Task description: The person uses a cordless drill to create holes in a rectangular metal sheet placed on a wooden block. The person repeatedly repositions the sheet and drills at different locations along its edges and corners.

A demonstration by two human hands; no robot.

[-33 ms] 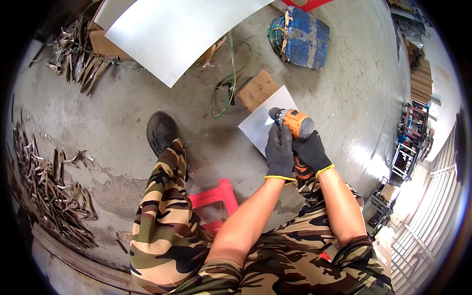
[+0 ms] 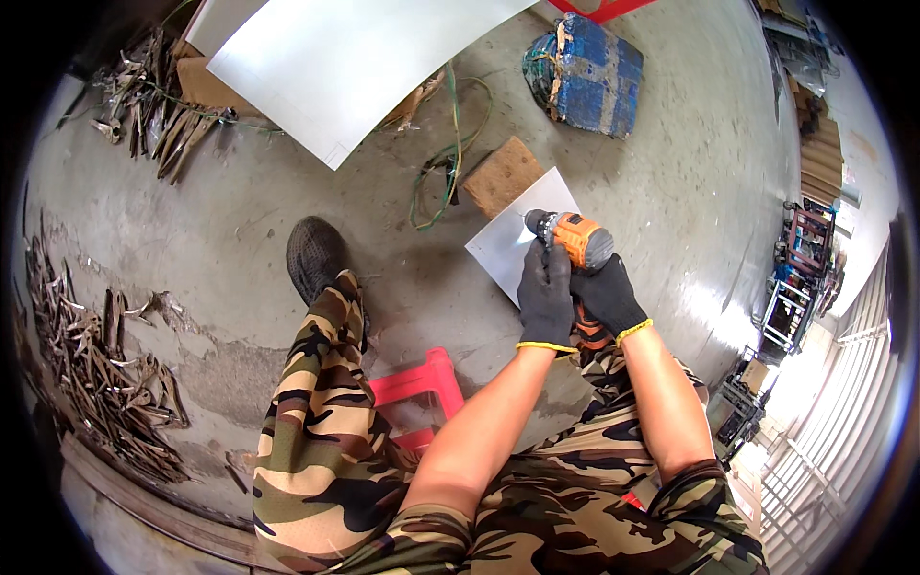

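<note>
The right gloved hand (image 2: 613,295) grips an orange cordless drill (image 2: 579,240), its chuck (image 2: 540,223) over a white panel (image 2: 493,253) beside a brown block (image 2: 501,177), the left gloved hand (image 2: 544,299) against the drill, grip indeterminate; tool apparently positioned, no finished hole discernible, remaining work undeterminable.

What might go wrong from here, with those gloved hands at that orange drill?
The gloved left hand sits close to the chuck of the orange drill; if the chuck spins, the glove might snag.

The small pale sheet appears to overlap the brown block, and no clamp shows on it, so it might slip or twist under the drill.

The green cable lies loosely looped ahead of the dark shoe; a step forward might catch it.
</note>
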